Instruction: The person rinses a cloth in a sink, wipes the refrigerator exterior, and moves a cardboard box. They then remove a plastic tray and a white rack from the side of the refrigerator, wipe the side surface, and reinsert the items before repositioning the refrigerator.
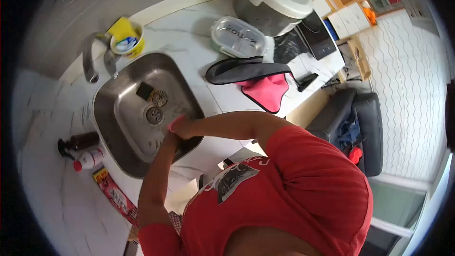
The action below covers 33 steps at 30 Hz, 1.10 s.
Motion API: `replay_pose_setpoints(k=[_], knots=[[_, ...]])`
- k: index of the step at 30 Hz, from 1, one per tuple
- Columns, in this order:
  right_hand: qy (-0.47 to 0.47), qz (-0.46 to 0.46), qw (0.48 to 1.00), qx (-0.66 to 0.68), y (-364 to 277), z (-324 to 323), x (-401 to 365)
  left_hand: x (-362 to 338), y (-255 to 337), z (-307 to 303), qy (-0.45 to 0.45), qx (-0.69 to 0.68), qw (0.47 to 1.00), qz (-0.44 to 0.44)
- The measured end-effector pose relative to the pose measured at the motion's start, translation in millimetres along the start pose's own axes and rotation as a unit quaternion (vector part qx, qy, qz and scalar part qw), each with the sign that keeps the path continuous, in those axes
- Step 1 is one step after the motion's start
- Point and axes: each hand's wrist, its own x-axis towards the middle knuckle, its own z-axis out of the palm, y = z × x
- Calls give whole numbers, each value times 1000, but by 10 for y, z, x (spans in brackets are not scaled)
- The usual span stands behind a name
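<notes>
My hands meet over the near right side of the stainless steel sink (105, 109). My right hand (186, 128) is closed, with a small pink piece (176, 122), perhaps a cloth or sponge, showing at its fingers. Against it and partly underneath lies my left hand (171, 140); its fingers are hidden, so I cannot see whether it also grips the pink piece. On the sink floor are a dark square scouring pad (144, 91), a round metal strainer-like piece (159, 98) and the drain (154, 115).
A faucet (89, 59) and a yellow tub (135, 50) with cleaning items stand behind the sink. Left are a brown pump bottle (84, 141), a red-capped bottle (88, 160) and a red box (116, 196). Right are a lidded container (239, 37), grey-pink fabric (265, 90) and a cooker (270, 9).
</notes>
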Motion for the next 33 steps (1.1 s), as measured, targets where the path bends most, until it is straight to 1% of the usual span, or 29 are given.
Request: replay_pose_setpoints(k=[2,3,6,8,9,11,12,13,14,15,16,17,19,20,21,22,23,24,25,26,27,28,29,30,31,32,33], knots=[[-71,4,997,-33,-51,77,79,46,-133,-63,-15,32,999,-3],[-93,3,995,-39,-74,95,112,52,-186,-95,-21,48,999,-3],[-122,0,991,-49,-145,144,237,76,-493,-243,-44,84,995,-2],[-122,0,991,-53,-185,107,293,178,-984,-422,-74,97,993,10],[-120,-8,992,-49,-190,38,340,256,-1363,-547,-88,102,991,14],[-251,-84,964,25,-47,-197,414,-122,-360,-378,-93,70,993,-24],[-250,-91,964,27,-47,-215,419,-357,351,-239,-94,54,993,-44],[-250,-67,966,23,-65,-247,395,-347,275,-271,-89,54,993,-47],[-250,-42,967,19,-54,-267,363,-303,94,-308,-57,159,985,-26],[-250,-49,967,21,-18,-200,351,-311,-13,-363,-21,262,965,-8],[-160,-99,980,70,17,-18,346,-468,435,-196,28,282,959,-5],[-72,-154,978,123,-13,107,344,-618,936,-42,84,300,950,-9],[-75,-178,962,191,2,-227,200,-524,453,-196,109,151,981,-58],[-157,-111,961,198,-20,-479,164,-567,573,-208,125,145,979,-63],[-237,-40,950,200,-23,-685,141,-634,827,-149,137,163,974,-75],[-223,-59,946,228,85,-830,144,-664,968,-97,145,182,969,-86],[-210,-74,941,256,222,-909,199,-642,925,-77,153,177,968,-92],[-138,1,970,200,320,-889,314,-607,855,-80,139,287,947,-32],[-62,74,985,141,426,-836,471,-578,807,-84,123,394,910,27],[19,79,992,93,572,-764,686,-548,794,-59,133,391,911,21],[99,81,991,45,706,-707,905,-509,789,-3,146,408,897,86],[115,106,987,28,824,-698,1109,-464,782,27,160,425,878,150],[129,131,983,12,870,-654,1283,-435,770,31,171,421,879,142],[121,120,985,13,827,-605,1419,-403,761,37,144,439,880,111],[72,257,963,23,772,-568,1521,-401,771,45,114,455,880,80],[21,392,919,30,707,-515,1565,-418,785,50,117,449,883,71],[13,388,921,29,695,-425,1553,-440,818,48,114,447,885,67]])
